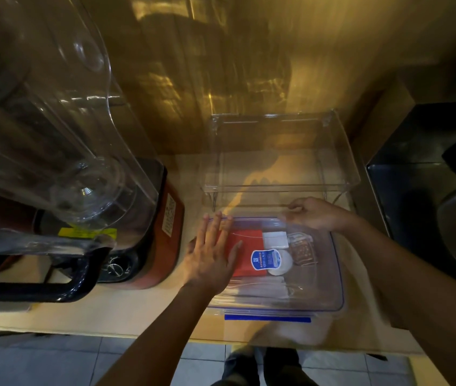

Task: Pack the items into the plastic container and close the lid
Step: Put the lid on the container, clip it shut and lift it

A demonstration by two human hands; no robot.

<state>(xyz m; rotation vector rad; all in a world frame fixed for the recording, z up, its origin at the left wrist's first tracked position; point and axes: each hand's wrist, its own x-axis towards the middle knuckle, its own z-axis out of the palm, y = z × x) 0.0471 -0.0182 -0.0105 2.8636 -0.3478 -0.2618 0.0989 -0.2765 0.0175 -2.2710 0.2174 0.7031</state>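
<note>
A clear plastic container [330,296] with a blue-trimmed lid sits on the counter near its front edge. Through the lid I see a red packet [249,246], a white packet [275,238], a round white item with a blue label [270,260], a small brown patterned pack [303,250] and pale flat sheets [260,291]. My left hand [211,254] lies flat, fingers spread, on the lid's left side. My right hand [316,214] grips the lid's far edge with curled fingers. A blue latch [267,318] shows at the front side.
A large blender with a clear jug [54,135] and red base [165,235] stands at the left, close to the container. A clear plastic shelf riser [341,162] stands behind it. A dark appliance [430,190] fills the right. Tiled floor lies below the counter edge.
</note>
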